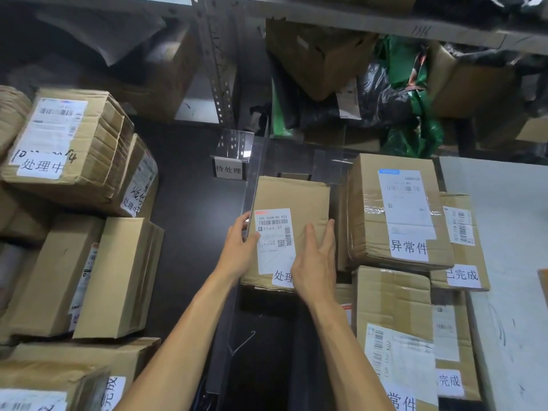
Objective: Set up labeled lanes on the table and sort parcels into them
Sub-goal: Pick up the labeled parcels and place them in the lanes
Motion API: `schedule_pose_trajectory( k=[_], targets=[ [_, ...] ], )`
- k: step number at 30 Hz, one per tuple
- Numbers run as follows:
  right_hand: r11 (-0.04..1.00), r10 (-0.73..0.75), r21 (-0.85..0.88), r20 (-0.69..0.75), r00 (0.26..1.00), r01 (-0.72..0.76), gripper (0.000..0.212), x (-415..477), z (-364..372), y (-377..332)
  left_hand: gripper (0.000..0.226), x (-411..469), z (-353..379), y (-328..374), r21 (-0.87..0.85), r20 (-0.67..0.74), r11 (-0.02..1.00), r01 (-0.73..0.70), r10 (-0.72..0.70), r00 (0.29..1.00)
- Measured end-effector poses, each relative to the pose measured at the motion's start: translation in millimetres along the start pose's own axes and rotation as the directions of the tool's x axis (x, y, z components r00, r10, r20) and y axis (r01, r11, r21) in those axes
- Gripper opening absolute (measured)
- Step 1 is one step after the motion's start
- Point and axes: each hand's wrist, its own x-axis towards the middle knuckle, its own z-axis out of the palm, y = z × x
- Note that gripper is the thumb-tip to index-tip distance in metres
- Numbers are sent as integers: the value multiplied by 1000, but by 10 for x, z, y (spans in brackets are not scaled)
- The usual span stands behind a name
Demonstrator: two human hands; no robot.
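Item 1, parcel [292,200]: one flat rectangular box of brown corrugated cardboard, creased across its far end. It sits directly between my two hands, inside a clear plastic lane wall [251,185] that stands against its left side. Whether it rests fully on the dark table [184,232] I cannot tell.

On its top are one white printed shipping label [274,232] with a red strip, barcodes and a square code, and one white handwritten sticker [283,276] at the near edge, partly under my right hand.

Left hand [237,247]: it grips the parcel's left edge, thumb on the label and fingers curled round the side.

Right hand [315,262]: it lies flat, fingers straight and pressing on the parcel's top, holding nothing.

Right of the right hand are four cardboard boxes, taped and labelled. Two carry 异常件 stickers [409,247] and two carry 已完成 stickers [462,274].

Left of the left hand I count at least five cardboard boxes; the top one [98,137] is marked 处理中.

Beyond the left hand stands one clear sign holder [229,169] reading 待处理.
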Motion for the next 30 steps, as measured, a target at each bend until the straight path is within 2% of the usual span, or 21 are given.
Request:
schedule_pose_trajectory(
  k=[4, 7, 11, 17, 21, 24, 27, 30],
  targets=[
    [996, -21, 91, 4, 1000, 21, 67, 31, -60, 10, 28, -14, -8, 20, -205, 20, 974, 93, -91, 996],
    [966, -13, 259, 26, 1000, 6, 55, 116, -162, 31, 36, -26, 9, 22, -298, 37, 943, 151, -146, 989],
    [952, -15, 306, 66, 998, -6, 51, 195, -234, 29, 36, -94, 32, 41, -362, 38, 917, 168, -166, 985],
    [955, -51, 293, -9, 999, 52, 48, 2, -165, 0, 31, -150, 72, 68, -172, -46, 980, 98, -107, 993],
    [948, -79, 308, -25, 997, 83, 46, -124, -201, 30, 38, -251, 10, 188, -27, -55, 998, 57, -58, 997],
    [918, -116, 372, -80, 990, 138, 41, -247, -312, -20, 41, -399, -21, 262, 58, -124, 998, -12, 19, 992],
    [859, -168, 486, -34, 985, 163, 35, -393, -443, -126, 31, -579, -54, 331, 53, -146, 990, -133, 139, 979],
    [795, -290, 558, 1, 957, 240, 30, -608, -526, -312, 28, -812, -163, 373, 15, -106, 968, -252, 252, 962]
  ],
)
